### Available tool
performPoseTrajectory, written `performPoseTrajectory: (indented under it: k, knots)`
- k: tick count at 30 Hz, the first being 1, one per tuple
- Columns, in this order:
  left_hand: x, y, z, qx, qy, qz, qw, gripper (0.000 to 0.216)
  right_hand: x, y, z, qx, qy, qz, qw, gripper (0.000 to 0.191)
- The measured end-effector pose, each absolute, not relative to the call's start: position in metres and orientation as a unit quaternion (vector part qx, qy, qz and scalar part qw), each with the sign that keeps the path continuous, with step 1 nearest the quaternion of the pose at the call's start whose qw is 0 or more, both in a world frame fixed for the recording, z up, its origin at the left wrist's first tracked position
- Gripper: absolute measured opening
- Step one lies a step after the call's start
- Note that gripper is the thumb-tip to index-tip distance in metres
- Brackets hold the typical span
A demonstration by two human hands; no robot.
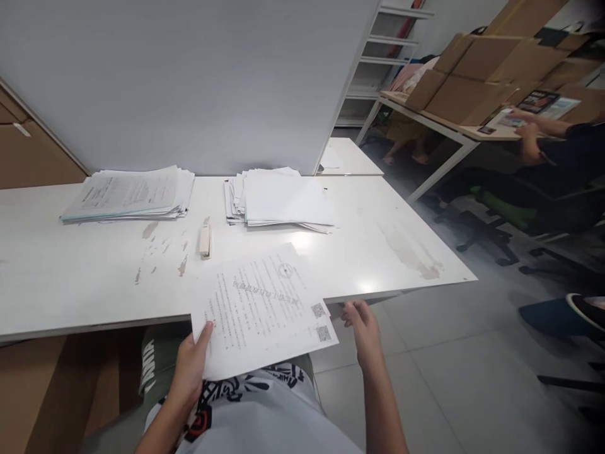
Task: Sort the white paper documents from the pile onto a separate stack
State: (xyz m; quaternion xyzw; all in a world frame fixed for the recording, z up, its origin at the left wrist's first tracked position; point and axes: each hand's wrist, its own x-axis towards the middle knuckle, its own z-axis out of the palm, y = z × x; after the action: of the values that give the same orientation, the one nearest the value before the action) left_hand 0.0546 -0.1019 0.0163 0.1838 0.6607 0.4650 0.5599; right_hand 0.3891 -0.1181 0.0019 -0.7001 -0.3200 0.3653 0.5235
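Observation:
Printed sheets of paper [265, 309] are gripped at their lower left by my left hand [193, 359], its thumb lying on top. At least two sheets overlap, each with a square code at the right edge, and the top one has a round stamp mark. They tilt over the table's front edge above my lap. My right hand [363, 328] is just right of the sheets, apart from them, its fingers loosely bent with nothing visible in them. A cream stapler [205, 239] lies on the table beyond the sheets.
The white table [359, 252] bears a left paper stack [127, 192] and a right paper stack [283, 198] against a grey partition [203, 82]. Cardboard boxes [477, 75] crowd another table at the right, where a co-worker's hands [527, 129] hold something pale. Office chairs stand on the floor.

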Motion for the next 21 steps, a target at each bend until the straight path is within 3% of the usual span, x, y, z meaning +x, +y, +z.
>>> performPoseTrajectory:
  k: [3,6,9,14,21]
  knots:
    - [0.040,-0.102,0.015,0.217,0.658,0.416,0.589,0.030,0.373,-0.138,-0.007,-0.606,-0.273,0.531,0.526,0.044]
    - [0.031,-0.100,0.018,0.247,0.654,0.377,0.608,0.037,0.355,-0.143,0.000,-0.561,-0.263,0.601,0.505,0.047]
    - [0.025,-0.099,0.022,0.256,0.656,0.360,0.612,0.045,0.346,-0.139,0.011,-0.539,-0.256,0.620,0.509,0.046]
    - [0.020,-0.105,0.025,0.247,0.631,0.373,0.634,0.057,0.350,-0.136,0.018,-0.492,-0.295,0.648,0.501,0.062]
    - [0.011,-0.108,0.026,0.313,0.630,0.369,0.607,0.061,0.347,-0.130,0.022,-0.551,-0.318,0.579,0.510,0.043]
